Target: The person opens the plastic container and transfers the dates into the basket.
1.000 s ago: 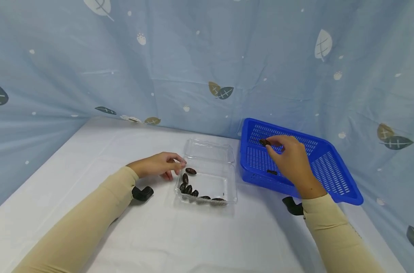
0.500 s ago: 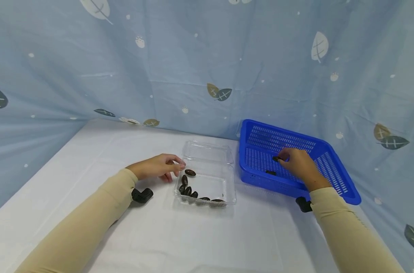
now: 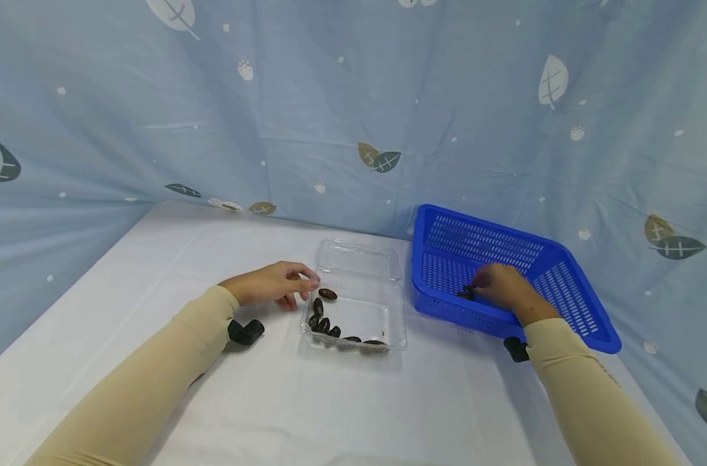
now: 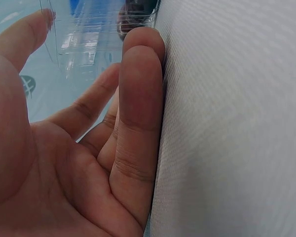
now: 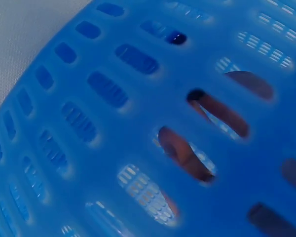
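In the head view my left hand (image 3: 276, 285) lies at the left side of a clear plastic clamshell box (image 3: 361, 310). Its fingers are loosely bent, and in the left wrist view the thumb (image 4: 27, 37) reaches the clear wall with nothing gripped in the palm. Several dark, glossy dates (image 3: 328, 294) lie along the box's left and front sides. My right hand (image 3: 501, 285) is down inside a blue plastic basket (image 3: 440, 305), pinching a dark date (image 3: 469, 289) just above the basket floor. Another date sits right beside it, partly overlapped. Through the basket's slots, the right wrist view shows pieces of fingers (image 5: 222, 116).
The box's lid (image 3: 358, 257) stands open toward the back. A white cloth covers the table (image 3: 330, 414), and a blue leaf-print curtain (image 3: 306, 116) hangs close behind the basket. Black wrist mounts (image 3: 246, 332) stick out below both sleeves.
My right hand has come down into the basket with the date, then moved it toward the front left, beside the other date. The left hand and the box have stayed put.
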`<move>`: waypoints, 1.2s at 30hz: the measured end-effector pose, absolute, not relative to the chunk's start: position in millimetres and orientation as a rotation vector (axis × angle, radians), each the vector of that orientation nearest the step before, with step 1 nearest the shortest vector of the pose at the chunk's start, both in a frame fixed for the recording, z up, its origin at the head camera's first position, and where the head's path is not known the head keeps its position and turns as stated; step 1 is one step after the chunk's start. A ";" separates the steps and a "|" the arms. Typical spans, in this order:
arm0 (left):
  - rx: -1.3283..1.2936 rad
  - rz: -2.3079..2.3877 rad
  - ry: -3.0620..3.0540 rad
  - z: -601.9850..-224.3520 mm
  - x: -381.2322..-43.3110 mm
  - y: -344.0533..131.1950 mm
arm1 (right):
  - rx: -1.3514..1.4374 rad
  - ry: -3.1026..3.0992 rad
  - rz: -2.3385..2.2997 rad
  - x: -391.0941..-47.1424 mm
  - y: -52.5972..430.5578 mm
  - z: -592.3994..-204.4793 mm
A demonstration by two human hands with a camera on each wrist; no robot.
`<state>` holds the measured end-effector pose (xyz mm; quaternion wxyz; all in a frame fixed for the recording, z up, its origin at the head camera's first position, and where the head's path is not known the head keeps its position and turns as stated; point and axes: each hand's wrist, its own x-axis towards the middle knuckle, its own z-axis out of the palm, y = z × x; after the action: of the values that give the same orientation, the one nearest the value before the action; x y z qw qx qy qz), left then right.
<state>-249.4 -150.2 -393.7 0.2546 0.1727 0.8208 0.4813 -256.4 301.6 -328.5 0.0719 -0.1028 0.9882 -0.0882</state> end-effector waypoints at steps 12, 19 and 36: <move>0.451 1.319 2.225 -390.9 -246.4 -153.2 | -0.286 3.014 -0.294 -253.1 299.2 -315.3; 0.452 1.324 2.224 -390.8 -246.0 -154.6 | -0.405 3.124 -0.429 -242.3 277.3 -298.6; 0.452 1.343 2.216 -390.5 -246.4 -148.9 | -1.185 3.220 -0.715 -187.4 141.1 -306.5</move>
<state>-246.4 -148.9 -390.5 0.2528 0.1662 0.8151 0.4940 -187.4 141.1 -306.5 -0.1806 -0.3326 0.9036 -0.2006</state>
